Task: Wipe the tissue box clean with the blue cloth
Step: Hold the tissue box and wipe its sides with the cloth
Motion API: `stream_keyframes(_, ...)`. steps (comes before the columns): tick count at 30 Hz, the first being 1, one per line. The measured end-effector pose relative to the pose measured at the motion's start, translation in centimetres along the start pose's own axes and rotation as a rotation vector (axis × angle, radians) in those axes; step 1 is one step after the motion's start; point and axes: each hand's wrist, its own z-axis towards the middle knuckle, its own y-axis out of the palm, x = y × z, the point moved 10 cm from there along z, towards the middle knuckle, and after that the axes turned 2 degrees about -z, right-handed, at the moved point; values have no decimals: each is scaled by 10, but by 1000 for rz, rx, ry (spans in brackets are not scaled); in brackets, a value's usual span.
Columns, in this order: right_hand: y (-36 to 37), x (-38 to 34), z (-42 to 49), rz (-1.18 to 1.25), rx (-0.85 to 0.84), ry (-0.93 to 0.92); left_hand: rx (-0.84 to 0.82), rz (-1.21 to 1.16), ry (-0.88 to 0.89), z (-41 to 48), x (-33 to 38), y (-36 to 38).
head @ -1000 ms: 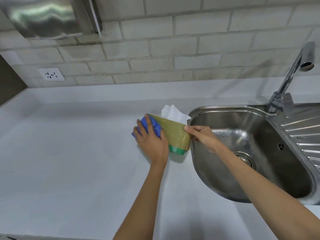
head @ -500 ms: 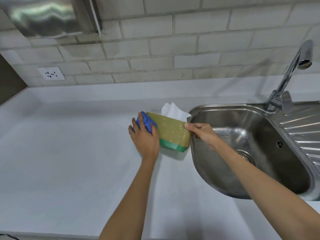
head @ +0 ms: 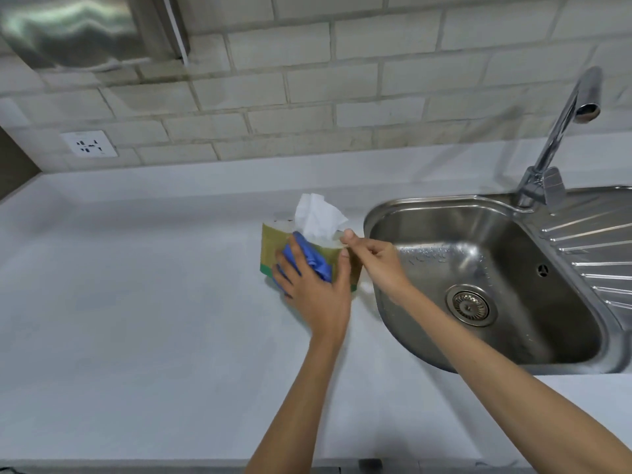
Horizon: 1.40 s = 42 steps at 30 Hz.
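Left hand (head: 314, 289) presses blue cloth (head: 313, 260) against tissue box (head: 273, 244); right hand (head: 371, 260) pinches its corner.

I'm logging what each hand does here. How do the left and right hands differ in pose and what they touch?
The left hand lies spread, pressing the blue cloth against the near side of the tissue box; the right hand is pinched, gripping the box's top right corner. The left hand carries the cloth; the right holds none. The left is over the counter; the right reaches in from the sink side. Both touch the box.
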Motion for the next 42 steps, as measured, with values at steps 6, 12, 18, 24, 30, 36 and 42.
stream_keyframes(6,35,-29,-38,-218,-35,-125,55,-394,-341,7,-48,-30)
stream_keyframes(12,57,-27,-75,-263,-90,-136,84,-367,-448,10,-67,-55)
stream_keyframes(18,83,-23,-106,-244,-107,-215,78,-356,-515,10,-95,-74)
stream_keyframes(24,95,-24,-128,-197,-99,-291,94,-204,-461,28,-99,-96)
stream_keyframes(30,106,-18,-147,-187,-149,-305,20,-34,-322,52,-84,-98)
stream_keyframes(36,115,-12,-153,-216,-192,-281,-8,51,-250,63,-75,-94)
stream_keyframes(42,87,-7,-142,-139,-84,-221,3,-53,-257,67,-78,-96)
